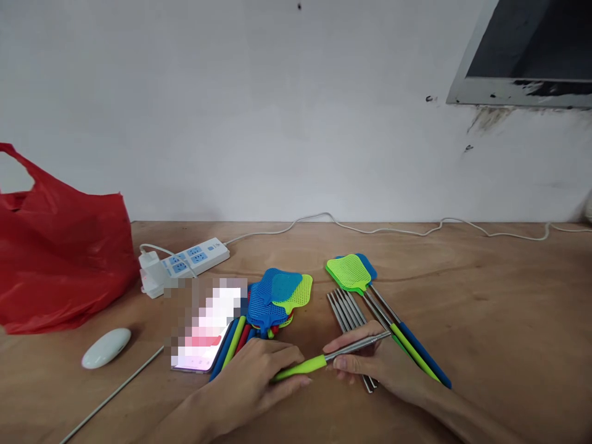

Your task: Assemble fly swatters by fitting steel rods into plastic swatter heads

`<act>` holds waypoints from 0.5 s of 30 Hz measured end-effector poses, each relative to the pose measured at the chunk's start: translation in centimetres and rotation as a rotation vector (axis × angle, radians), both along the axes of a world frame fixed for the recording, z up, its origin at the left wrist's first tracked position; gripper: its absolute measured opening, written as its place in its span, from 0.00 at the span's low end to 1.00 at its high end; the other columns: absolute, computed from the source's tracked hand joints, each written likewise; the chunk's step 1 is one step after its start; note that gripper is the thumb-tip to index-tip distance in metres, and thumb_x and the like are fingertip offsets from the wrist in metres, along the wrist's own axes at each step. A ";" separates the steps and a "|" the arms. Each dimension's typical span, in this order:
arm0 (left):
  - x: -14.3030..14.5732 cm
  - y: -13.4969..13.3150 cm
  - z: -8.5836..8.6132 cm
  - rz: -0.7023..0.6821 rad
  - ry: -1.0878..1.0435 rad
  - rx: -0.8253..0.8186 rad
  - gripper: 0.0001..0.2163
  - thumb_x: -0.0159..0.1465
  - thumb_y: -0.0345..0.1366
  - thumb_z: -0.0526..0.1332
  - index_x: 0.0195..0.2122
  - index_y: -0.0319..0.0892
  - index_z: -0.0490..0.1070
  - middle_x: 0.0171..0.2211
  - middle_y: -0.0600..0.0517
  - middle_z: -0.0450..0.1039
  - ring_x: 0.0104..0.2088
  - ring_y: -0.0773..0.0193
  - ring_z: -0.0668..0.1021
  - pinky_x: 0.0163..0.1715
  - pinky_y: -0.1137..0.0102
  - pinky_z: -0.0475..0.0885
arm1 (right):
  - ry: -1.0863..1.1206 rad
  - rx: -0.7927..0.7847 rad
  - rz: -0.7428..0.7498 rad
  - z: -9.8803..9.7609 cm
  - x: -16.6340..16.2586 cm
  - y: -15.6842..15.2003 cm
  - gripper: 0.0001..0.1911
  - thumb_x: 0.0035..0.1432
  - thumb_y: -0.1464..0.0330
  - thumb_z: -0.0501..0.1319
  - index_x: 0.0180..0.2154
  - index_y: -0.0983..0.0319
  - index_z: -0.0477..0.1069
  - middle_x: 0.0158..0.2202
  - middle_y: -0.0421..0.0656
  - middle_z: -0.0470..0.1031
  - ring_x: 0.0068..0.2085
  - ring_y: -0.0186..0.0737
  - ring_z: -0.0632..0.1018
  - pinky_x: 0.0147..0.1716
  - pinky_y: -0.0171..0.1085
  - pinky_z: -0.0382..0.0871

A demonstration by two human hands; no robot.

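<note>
My left hand [252, 379] is closed round the green grip of a fly-swatter handle [300, 367]. My right hand [377, 364] pinches the metal rod [358, 345] that sticks out of that grip. Both hands rest low on the wooden table [485, 308]. Under my right hand lies a row of several bare metal rods [345, 308]. Right of them lie two finished swatters, one green [348, 271] and one blue [367, 264]. A pile of loose blue and green swatter heads [277, 299] sits just beyond my left hand, with coloured grips [234, 342] beside it.
A phone with a lit screen [203, 333] lies left of the pile. A white power strip [185, 262] with a cable running along the wall is behind it. A red plastic bag [55, 246] stands at far left, a white oval object [106, 348] and a thin rod [111, 394] near it.
</note>
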State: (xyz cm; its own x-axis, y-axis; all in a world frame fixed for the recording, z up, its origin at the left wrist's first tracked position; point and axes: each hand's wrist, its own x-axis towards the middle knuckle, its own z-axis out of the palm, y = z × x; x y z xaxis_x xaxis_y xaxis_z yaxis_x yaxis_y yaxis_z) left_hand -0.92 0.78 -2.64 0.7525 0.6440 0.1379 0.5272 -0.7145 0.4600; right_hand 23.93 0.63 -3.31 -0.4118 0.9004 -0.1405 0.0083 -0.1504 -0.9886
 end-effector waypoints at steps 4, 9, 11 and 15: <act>0.0 0.1 0.5 0.083 -0.069 0.027 0.09 0.72 0.42 0.55 0.39 0.44 0.70 0.32 0.54 0.75 0.30 0.63 0.76 0.28 0.71 0.65 | 0.149 0.025 -0.115 -0.5 -0.2 0.4 0.18 0.49 0.55 0.72 0.34 0.63 0.81 0.27 0.45 0.81 0.25 0.35 0.78 0.24 0.32 0.72; -0.4 0.8 0.3 0.214 -0.173 0.236 0.09 0.72 0.38 0.53 0.48 0.44 0.70 0.44 0.47 0.76 0.44 0.56 0.78 0.43 0.63 0.73 | 0.280 0.117 -0.407 -1.3 0.3 1.3 0.19 0.54 0.52 0.68 0.31 0.63 0.79 0.22 0.41 0.74 0.22 0.32 0.72 0.20 0.30 0.66; -0.6 1.2 0.0 0.251 -0.123 0.339 0.13 0.71 0.37 0.55 0.54 0.43 0.68 0.51 0.44 0.74 0.51 0.52 0.76 0.51 0.57 0.72 | 0.269 0.156 -0.479 -1.5 0.5 1.6 0.19 0.55 0.51 0.67 0.30 0.62 0.77 0.20 0.38 0.71 0.20 0.31 0.70 0.18 0.30 0.64; -0.7 1.5 -0.5 0.247 0.025 0.379 0.18 0.71 0.38 0.56 0.60 0.39 0.64 0.57 0.42 0.72 0.58 0.46 0.71 0.55 0.49 0.69 | 0.181 0.184 -0.485 -1.3 0.4 1.6 0.22 0.55 0.49 0.66 0.28 0.62 0.75 0.19 0.37 0.67 0.19 0.29 0.67 0.17 0.29 0.61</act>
State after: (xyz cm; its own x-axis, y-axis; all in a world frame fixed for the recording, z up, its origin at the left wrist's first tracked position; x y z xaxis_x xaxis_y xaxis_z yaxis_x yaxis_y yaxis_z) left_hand -1.66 2.32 -3.13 0.5883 0.7124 0.3825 0.7107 -0.6812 0.1756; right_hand 24.29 2.24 -4.59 0.0539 0.9960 0.0720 -0.1912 0.0810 -0.9782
